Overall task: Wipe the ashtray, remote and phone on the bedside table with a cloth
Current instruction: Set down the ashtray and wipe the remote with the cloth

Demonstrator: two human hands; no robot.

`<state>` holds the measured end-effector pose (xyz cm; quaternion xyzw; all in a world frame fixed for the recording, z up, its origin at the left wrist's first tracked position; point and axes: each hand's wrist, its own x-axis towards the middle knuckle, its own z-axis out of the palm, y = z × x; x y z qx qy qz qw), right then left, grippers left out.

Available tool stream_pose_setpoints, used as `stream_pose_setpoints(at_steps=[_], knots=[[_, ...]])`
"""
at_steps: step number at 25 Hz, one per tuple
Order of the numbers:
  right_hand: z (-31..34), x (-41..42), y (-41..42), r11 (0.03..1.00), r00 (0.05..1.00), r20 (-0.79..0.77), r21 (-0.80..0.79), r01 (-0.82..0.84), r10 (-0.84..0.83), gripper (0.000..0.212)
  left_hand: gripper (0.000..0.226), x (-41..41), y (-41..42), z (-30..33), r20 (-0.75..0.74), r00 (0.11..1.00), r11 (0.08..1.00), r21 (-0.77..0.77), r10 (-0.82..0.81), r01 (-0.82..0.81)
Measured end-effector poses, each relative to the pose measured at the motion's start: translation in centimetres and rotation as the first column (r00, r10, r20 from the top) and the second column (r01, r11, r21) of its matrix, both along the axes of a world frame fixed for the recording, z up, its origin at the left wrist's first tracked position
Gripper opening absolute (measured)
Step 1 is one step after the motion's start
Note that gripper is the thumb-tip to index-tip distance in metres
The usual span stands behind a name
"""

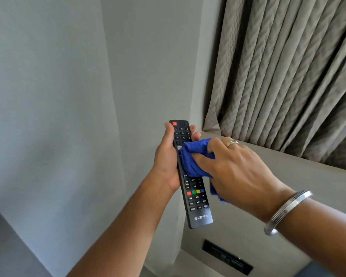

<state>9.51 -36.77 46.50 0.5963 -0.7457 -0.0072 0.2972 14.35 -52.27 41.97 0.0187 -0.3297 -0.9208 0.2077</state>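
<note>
Both hands are up in front of the wall: the left hand (166, 156) is wrapped around the upper half of the remote (190, 174), buttons facing up, while the right hand (234, 170) is closed on a bunched blue cloth (196, 156) pressed against the remote's middle keys. This looks like the remote-wiping step. Next, the cloth likely needs drawing toward the lower end below the right hand, then over the number keys by the left fingertips.

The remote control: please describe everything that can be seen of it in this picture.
The remote is a long, slim black bar, seemingly plastic, printed "CROWN" at its near end. It has a red power button at the far end, number keys, and red, green, yellow and blue keys lower down. It is held in the air, buttons facing the camera. The left hand grips its upper half; the right hand presses a blue cloth across its middle.
</note>
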Motion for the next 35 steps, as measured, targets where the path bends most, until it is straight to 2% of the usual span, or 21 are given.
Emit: stream_pose_setpoints(at_steps=[4, 7, 10, 12, 14, 16, 18, 20, 22, 24, 26, 32, 35], knots=[[0.1, -1.8, 1.6, 0.996, 0.994, -0.075, 0.047, 0.078, -0.074, 0.036, 0.063, -0.1, -0.2, 0.6, -0.039, 0.999, 0.999, -0.018, -0.033, 0.033], [1.1, -2.6, 2.8, 0.979, 0.980, 0.133, -0.126, 0.163, -0.146, 0.038, 0.063, -0.1, -0.8, 0.6, -0.068, 0.996, 0.997, -0.057, -0.050, 0.047], [1.5, -1.2, 2.3, 0.954, 0.945, 0.323, -0.297, 0.048, 0.053, 0.045, 0.065, -0.5, -0.4, 0.1, -0.034, 0.999, 0.997, -0.083, -0.011, 0.008], [0.9, 0.8, 1.3, 0.969, 0.925, 0.356, -0.242, -0.048, 0.135, 0.043, 0.067, -0.8, 0.4, 0.4, -0.013, 0.997, 0.995, -0.071, -0.072, 0.071], [-0.3, 1.7, 0.7, 0.986, 0.930, 0.343, -0.148, -0.083, 0.130, 0.042, 0.065, -0.9, 0.9, 0.8, -0.042, 0.995, 0.995, -0.026, -0.094, 0.093], [-0.7, 0.3, 1.1, 0.993, 0.953, 0.298, -0.116, -0.017, 0.051, 0.045, 0.063, -0.7, 0.6, 1.1, -0.070, 0.995, 0.998, -0.004, -0.069, 0.069], [-1.0, -1.8, 2.0, 0.990, 0.960, 0.253, -0.041, 0.131, -0.117, 0.041, 0.064, -0.3, -0.2, 1.1, -0.092, 0.994, 0.998, -0.039, -0.057, 0.054], [-1.3, -3.1, 3.0, 0.974, 0.935, 0.287, -0.033, 0.225, -0.206, 0.038, 0.066, -0.1, -1.0, 1.1, -0.088, 0.995, 0.995, -0.090, -0.054, 0.046], [-1.5, -2.7, 3.3, 0.968, 0.919, 0.370, -0.148, 0.202, -0.135, 0.039, 0.067, -0.2, -1.3, 1.0, -0.066, 0.997, 0.995, -0.090, -0.040, 0.034], [-1.4, -1.0, 2.8, 0.953, 0.915, 0.401, -0.291, 0.082, 0.043, 0.044, 0.066, -0.6, -0.8, 0.7, -0.057, 0.998, 0.997, -0.073, -0.039, 0.035], [-1.4, 1.0, 2.0, 0.946, 0.899, 0.408, -0.325, -0.016, 0.156, 0.046, 0.066, -1.2, -0.1, 0.7, -0.051, 0.997, 0.998, -0.031, -0.063, 0.062], [-2.9, 1.5, 3.1, 0.998, 0.896, 0.441, -0.008, -0.058, 0.055, 0.044, 0.064, -1.6, -0.3, 0.1, -0.077, 0.997, 0.999, -0.018, -0.031, 0.030], [-2.4, 0.2, 4.0, 0.997, 0.911, 0.412, 0.073, -0.026, -0.006, 0.039, 0.063, -1.7, 0.3, -0.7, -0.078, 0.996, 0.998, 0.031, -0.045, 0.047]])
